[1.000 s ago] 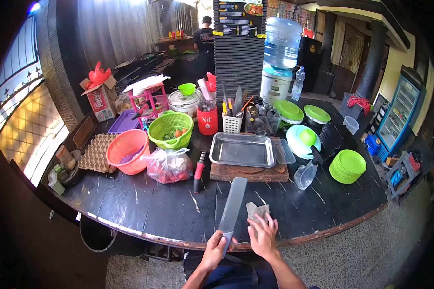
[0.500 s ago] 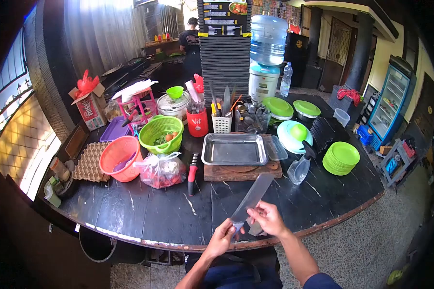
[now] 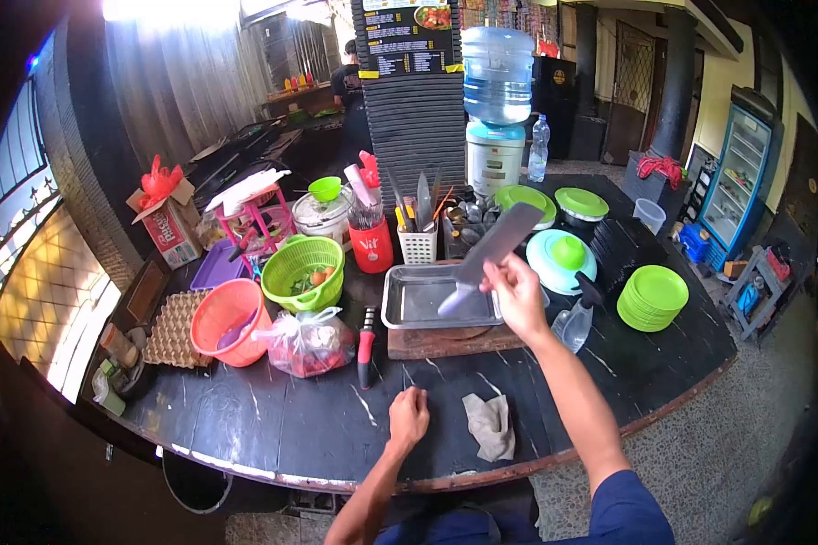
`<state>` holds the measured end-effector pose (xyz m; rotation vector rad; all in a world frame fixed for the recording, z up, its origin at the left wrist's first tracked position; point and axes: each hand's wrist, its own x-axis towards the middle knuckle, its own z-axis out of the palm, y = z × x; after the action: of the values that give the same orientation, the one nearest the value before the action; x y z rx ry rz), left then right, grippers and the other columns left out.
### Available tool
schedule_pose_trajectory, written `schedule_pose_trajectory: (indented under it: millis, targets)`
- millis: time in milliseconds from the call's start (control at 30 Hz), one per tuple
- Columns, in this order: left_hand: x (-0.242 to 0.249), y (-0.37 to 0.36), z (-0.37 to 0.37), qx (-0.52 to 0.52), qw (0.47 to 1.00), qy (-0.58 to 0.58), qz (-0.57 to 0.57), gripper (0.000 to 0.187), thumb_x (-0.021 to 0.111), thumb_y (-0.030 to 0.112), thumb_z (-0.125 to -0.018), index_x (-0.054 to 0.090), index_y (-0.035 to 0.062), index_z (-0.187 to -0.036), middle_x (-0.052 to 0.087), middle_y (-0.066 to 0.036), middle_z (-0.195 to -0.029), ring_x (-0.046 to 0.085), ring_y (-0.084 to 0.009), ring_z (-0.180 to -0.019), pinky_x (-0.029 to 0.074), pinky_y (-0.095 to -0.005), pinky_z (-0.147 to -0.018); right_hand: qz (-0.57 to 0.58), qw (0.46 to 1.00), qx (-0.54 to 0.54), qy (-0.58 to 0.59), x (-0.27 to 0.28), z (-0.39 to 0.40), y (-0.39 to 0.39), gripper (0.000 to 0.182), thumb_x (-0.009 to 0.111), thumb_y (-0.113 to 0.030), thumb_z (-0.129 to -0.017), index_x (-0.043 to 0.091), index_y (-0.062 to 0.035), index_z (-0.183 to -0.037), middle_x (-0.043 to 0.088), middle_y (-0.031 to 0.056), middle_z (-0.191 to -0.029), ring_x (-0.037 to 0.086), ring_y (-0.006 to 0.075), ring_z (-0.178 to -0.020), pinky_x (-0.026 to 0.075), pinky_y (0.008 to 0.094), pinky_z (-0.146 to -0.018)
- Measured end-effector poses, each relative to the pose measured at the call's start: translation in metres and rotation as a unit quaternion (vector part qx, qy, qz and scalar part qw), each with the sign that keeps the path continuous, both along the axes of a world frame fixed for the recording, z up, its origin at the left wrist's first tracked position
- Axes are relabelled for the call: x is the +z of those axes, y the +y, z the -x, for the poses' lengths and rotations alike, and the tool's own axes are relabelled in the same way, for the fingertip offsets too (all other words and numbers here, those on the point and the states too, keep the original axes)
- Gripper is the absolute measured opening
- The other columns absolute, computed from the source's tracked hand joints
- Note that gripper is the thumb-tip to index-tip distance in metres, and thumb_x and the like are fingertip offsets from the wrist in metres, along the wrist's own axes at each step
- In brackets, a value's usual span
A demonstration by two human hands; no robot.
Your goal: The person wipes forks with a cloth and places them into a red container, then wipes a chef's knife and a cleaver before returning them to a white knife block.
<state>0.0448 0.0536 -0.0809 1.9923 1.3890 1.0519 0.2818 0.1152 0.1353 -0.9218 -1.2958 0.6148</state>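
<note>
My right hand [image 3: 518, 298] is raised over the board and pinches a wide-bladed kitchen knife [image 3: 500, 243] near the heel of its blade. The blade points up and to the right, and its pale handle [image 3: 459, 298] hangs free to the lower left, in front of a metal tray [image 3: 409, 313]. My left hand [image 3: 409, 416] rests curled on the black table, with nothing visible in it. Between my forearms lies a crumpled grey cloth [image 3: 491, 427]. A knife sharpener with a red handle [image 3: 365, 350] lies just beyond my left hand.
The tray sits on a wooden board [image 3: 427, 343]. Left are a plastic bag [image 3: 309, 343], green basket [image 3: 302, 272], orange bowl [image 3: 232, 313] and egg tray [image 3: 177, 331]. Behind stands a white utensil holder [image 3: 418, 247]; right, green plates [image 3: 653, 300]. A person [image 3: 347, 82] stands far back.
My right hand has lifted the knife forward and up, away from my left hand. The cloth now lies on the table. My left hand has let go of the knife handle and rests on the tabletop.
</note>
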Motion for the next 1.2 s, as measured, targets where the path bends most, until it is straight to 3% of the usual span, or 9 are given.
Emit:
schedule_pose_trajectory:
  millis: [133,267,433,600,633,767,933,1000,1200]
  targets:
    - [-0.008,0.002,-0.007,0.035,0.997,0.034,-0.059,0.022,0.060,0.014,-0.098,0.056,-0.0015,-0.083,0.063,-0.023,-0.078,0.062,-0.0433,-0.077,0.050,-0.0528,-0.072,-0.032,0.999,-0.030,-0.023,0.002,-0.003,0.086,0.014,0.066,-0.013,-0.103,0.068,0.0004,-0.108,0.070,0.0010,-0.089,0.066,0.0087,-0.075,0.056,0.0245,-0.072]
    - [0.000,0.005,-0.008,0.044,0.997,0.055,-0.036,0.022,0.061,0.015,-0.098,0.056,-0.0009,-0.082,0.064,-0.023,-0.078,0.062,-0.0433,-0.075,0.051,-0.0532,-0.071,-0.098,0.990,-0.077,-0.064,0.001,0.016,0.171,0.017,0.072,-0.013,-0.097,0.067,0.0023,-0.095,0.073,0.0099,-0.082,0.073,0.0168,-0.069,0.055,0.0302,-0.062]
    - [0.001,0.008,-0.008,0.049,0.995,0.078,-0.026,0.021,0.061,0.015,-0.097,0.056,-0.0006,-0.083,0.063,-0.023,-0.076,0.063,-0.0427,-0.074,0.052,-0.0534,-0.070,-0.052,0.988,-0.116,-0.084,-0.018,0.030,0.258,0.020,0.075,-0.019,-0.094,0.069,-0.0001,-0.093,0.074,0.0128,-0.079,0.073,0.0207,-0.067,0.053,0.0347,-0.059]
    - [0.003,0.012,-0.008,0.043,0.996,0.082,-0.010,0.021,0.061,0.015,-0.097,0.055,0.0003,-0.082,0.063,-0.022,-0.075,0.063,-0.0419,-0.072,0.052,-0.0527,-0.069,-0.074,0.955,-0.201,-0.204,-0.030,0.038,0.288,0.011,0.072,-0.010,-0.091,0.070,0.0009,-0.092,0.075,0.0166,-0.087,0.074,0.0348,-0.081,0.054,0.0425,-0.070]
    - [0.000,0.013,-0.007,0.041,0.995,0.085,-0.016,0.021,0.061,0.015,-0.097,0.055,0.0008,-0.082,0.063,-0.022,-0.075,0.062,-0.0415,-0.072,0.051,-0.0526,-0.069,-0.082,0.961,-0.173,-0.199,-0.034,0.037,0.295,0.011,0.070,-0.008,-0.091,0.072,-0.0001,-0.097,0.075,0.0179,-0.090,0.073,0.0377,-0.086,0.054,0.0442,-0.073]
    - [0.004,0.014,-0.007,0.045,0.995,0.094,0.000,0.021,0.061,0.015,-0.097,0.055,0.0011,-0.082,0.063,-0.021,-0.075,0.062,-0.0410,-0.072,0.051,-0.0521,-0.069,-0.107,0.963,-0.206,-0.139,-0.041,0.047,0.303,0.014,0.070,-0.007,-0.091,0.072,0.0027,-0.100,0.075,0.0176,-0.092,0.074,0.0353,-0.085,0.055,0.0429,-0.071]
    - [0.004,0.016,-0.008,0.048,0.996,0.064,0.026,0.021,0.061,0.015,-0.097,0.054,0.0009,-0.083,0.062,-0.023,-0.075,0.062,-0.0437,-0.075,0.050,-0.0538,-0.070,-0.165,0.970,-0.146,-0.105,-0.010,0.060,0.285,0.010,0.067,-0.001,-0.093,0.071,0.0063,-0.099,0.074,0.0181,-0.090,0.075,0.0325,-0.081,0.056,0.0408,-0.069]
    - [0.004,0.015,-0.007,0.048,0.996,0.063,0.026,0.021,0.062,0.015,-0.097,0.055,0.0009,-0.084,0.062,-0.023,-0.075,0.062,-0.0435,-0.075,0.050,-0.0536,-0.070,-0.244,0.922,-0.199,-0.225,0.014,0.057,0.277,0.010,0.066,0.000,-0.093,0.071,0.0057,-0.100,0.073,0.0173,-0.089,0.074,0.0318,-0.079,0.057,0.0403,-0.068]
    - [0.000,0.018,-0.006,0.050,0.997,0.062,0.008,0.020,0.061,0.015,-0.097,0.056,0.0014,-0.084,0.063,-0.021,-0.075,0.063,-0.0417,-0.073,0.051,-0.0521,-0.069,-0.163,0.956,-0.237,-0.052,0.042,0.004,0.264,0.015,0.074,-0.010,-0.093,0.064,-0.0003,-0.089,0.070,0.0109,-0.074,0.066,0.0217,-0.066,0.049,0.0389,-0.061]
